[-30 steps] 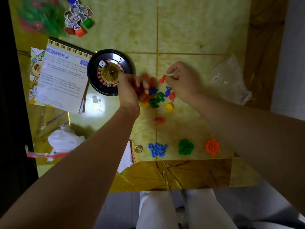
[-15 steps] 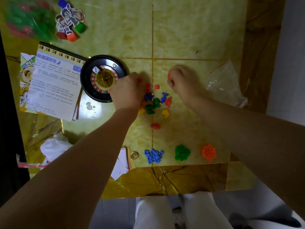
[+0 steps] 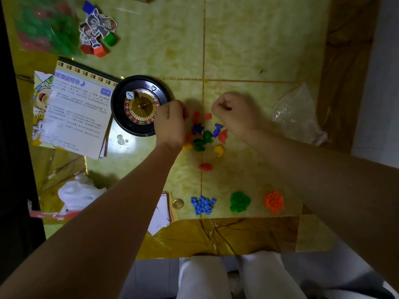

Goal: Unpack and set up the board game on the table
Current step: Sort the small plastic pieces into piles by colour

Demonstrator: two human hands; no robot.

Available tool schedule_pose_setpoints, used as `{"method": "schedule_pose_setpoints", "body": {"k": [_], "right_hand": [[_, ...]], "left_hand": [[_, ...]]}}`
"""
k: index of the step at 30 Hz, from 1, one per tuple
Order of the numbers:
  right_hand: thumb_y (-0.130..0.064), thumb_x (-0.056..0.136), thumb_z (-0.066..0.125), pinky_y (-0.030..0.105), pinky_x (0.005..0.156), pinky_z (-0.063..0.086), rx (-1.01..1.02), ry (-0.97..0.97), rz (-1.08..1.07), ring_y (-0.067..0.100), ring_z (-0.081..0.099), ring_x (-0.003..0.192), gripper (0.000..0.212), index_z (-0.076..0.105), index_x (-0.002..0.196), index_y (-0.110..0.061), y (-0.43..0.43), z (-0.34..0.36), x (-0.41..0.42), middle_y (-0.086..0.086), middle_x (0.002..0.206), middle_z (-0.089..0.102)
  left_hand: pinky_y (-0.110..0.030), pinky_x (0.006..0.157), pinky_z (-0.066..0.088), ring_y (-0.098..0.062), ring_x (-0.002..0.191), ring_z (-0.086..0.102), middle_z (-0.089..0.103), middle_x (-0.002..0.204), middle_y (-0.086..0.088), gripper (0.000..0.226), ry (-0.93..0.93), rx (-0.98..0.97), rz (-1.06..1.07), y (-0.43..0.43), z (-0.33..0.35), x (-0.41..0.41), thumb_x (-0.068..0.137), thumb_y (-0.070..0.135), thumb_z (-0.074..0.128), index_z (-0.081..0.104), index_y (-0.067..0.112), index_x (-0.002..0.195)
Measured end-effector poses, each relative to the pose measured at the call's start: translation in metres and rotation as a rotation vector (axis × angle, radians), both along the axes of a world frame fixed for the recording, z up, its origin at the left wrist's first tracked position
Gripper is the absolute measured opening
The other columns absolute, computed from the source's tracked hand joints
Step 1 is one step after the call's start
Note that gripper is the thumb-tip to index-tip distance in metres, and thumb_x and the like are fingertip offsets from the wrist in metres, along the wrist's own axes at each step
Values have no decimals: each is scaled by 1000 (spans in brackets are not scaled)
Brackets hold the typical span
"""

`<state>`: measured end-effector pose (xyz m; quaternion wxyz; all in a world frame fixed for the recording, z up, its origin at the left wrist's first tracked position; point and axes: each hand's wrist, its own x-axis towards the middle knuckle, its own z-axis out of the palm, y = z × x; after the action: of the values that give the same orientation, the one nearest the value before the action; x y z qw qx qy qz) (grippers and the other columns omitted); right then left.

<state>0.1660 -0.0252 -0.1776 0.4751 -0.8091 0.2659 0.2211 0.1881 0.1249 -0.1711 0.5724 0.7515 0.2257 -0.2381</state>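
Many pieces [image 3: 203, 137] lie between left hand [image 3: 170, 124] and right hand [image 3: 235, 113].

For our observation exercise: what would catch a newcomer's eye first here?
The left hand and right hand flank a heap of mixed bright plastic game pieces mid-table. A round black roulette wheel sits to their left; blue pile, green pile and orange pile line the near edge.

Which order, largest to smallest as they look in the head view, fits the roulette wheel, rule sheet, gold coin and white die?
1. rule sheet
2. roulette wheel
3. gold coin
4. white die
The coin and die look close in size; the die seems slightly smaller.
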Motion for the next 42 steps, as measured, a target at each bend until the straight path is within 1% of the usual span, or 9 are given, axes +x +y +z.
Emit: {"method": "schedule_pose_setpoints", "body": {"k": [4,8,13,16,22,25,29,33,42], "right_hand": [[-28,75,75,24,53,40,-214,-43,280,5,50,55,25,59,94,-30,-2,-12,-7,-9,63,53],[-31,78,73,23,53,39,-299,-69,340,1,49,54,13,62,84,-32,0,-14,-5,-12,60,51],[-29,85,61,18,56,41,-158,-43,158,3,54,60,4,62,84,-26,-1,-7,-2,-11,67,59],[-14,92,43,15,50,36,132,60,-80,7,45,53,24,61,76,-9,1,1,3,0,63,52],[-14,91,32,19,41,30,379,144,-231,12,37,45,37,55,63,-7,7,5,11,5,58,56],[-7,91,39,18,42,29,297,101,-181,9,38,44,33,60,65,-7,16,10,13,2,56,53],[-8,93,45,11,40,28,-1,15,23,0,44,39,29,66,74,-9,25,11,14,-18,42,52],[-30,85,62,18,51,30,-336,-57,280,2,49,59,10,60,93,-26,30,3,12,-14,63,48],[-33,88,64,35,74,51,-426,-71,295,20,64,86,11,65,94,-24,33,-19,0,-2,92,69]], "left_hand": [[-29,55,33,-25,71,61,64,69,0,26,-249,680,-554,1,-11,-9,85,43,54,65,20,79],[-33,62,41,-34,82,65,70,86,-8,42,-238,884,-684,1,-21,-11,87,58,52,65,19,98],[-33,64,42,-33,86,64,69,91,-8,37,-193,865,-712,-4,-23,-7,85,52,57,67,20,99],[-29,59,35,-31,77,59,64,80,-5,34,-145,810,-644,-6,-19,-4,84,47,54,66,15,88],[-23,47,24,-11,46,31,36,46,6,25,93,-125,21,8,-1,-5,79,8,35,43,11,56],[-16,43,27,-12,43,36,39,49,2,26,270,-313,121,18,8,-8,77,20,31,46,10,59],[-17,44,31,-13,45,41,45,52,-3,32,235,-238,225,32,6,-14,87,10,29,41,12,58],[-18,44,26,-9,43,33,38,44,4,39,71,-90,225,45,0,-26,82,-4,33,44,15,49],[-29,59,40,-22,67,59,63,66,3,14,-40,563,-190,64,-9,-56,84,39,58,58,25,85]]}}
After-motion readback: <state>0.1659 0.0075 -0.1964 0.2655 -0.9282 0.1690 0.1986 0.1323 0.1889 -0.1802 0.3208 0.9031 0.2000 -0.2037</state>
